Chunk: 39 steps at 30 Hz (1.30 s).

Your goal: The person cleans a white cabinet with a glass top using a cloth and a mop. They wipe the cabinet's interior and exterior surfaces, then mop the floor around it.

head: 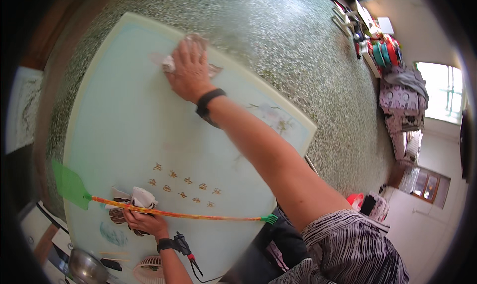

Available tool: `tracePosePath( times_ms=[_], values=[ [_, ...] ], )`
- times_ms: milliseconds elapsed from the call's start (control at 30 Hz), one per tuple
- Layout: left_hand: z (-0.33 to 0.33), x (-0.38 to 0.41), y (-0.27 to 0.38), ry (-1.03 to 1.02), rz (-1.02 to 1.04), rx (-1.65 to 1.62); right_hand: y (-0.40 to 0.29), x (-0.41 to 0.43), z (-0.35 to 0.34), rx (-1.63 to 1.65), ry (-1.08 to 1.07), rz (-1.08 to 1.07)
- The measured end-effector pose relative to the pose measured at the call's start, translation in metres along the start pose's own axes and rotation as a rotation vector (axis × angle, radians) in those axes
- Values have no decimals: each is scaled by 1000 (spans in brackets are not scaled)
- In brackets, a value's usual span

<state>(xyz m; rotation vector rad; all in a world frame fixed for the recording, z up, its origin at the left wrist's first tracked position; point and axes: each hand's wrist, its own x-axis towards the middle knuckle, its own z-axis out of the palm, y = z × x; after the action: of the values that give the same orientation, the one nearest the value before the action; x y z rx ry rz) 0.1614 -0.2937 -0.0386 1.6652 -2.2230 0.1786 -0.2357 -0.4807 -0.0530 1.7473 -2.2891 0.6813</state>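
My right hand (190,70) presses a crumpled, light pinkish cloth (214,70) onto the pale tabletop (123,97), close to its far edge. Its fingers are spread over the cloth. At the lower left, my left hand (145,222) grips a brown-and-white bundle of cloth (143,197). Across that bundle and the fingers runs the orange-red shaft of a green fly swatter (72,185). The shaft ends in a small green hand-shaped tip (269,219). Whether my left fingers also hold the shaft, I cannot tell.
Near my left forearm are a black device with a cable (182,245), a pink plastic basket (149,271), a steel bowl (87,267) and thin wooden sticks (113,256). Speckled floor (268,42) lies past the table. A fabric-covered heap (402,97) stands by the window.
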Motion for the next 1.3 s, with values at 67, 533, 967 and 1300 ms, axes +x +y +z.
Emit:
tracePosePath(
  times_ms=[67,533,967,1300],
  values=[
    [-3,2,0,9,24,5,38,-38,-47,7,-65,106],
    [0,7,1,58,28,47,109,-292,-176,-166,-128,526],
    [13,-1,-19,84,68,100,36,-195,-121,35,-187,87],
    [14,6,-11,104,135,144,139,-332,-215,-217,-173,502]
  ],
)
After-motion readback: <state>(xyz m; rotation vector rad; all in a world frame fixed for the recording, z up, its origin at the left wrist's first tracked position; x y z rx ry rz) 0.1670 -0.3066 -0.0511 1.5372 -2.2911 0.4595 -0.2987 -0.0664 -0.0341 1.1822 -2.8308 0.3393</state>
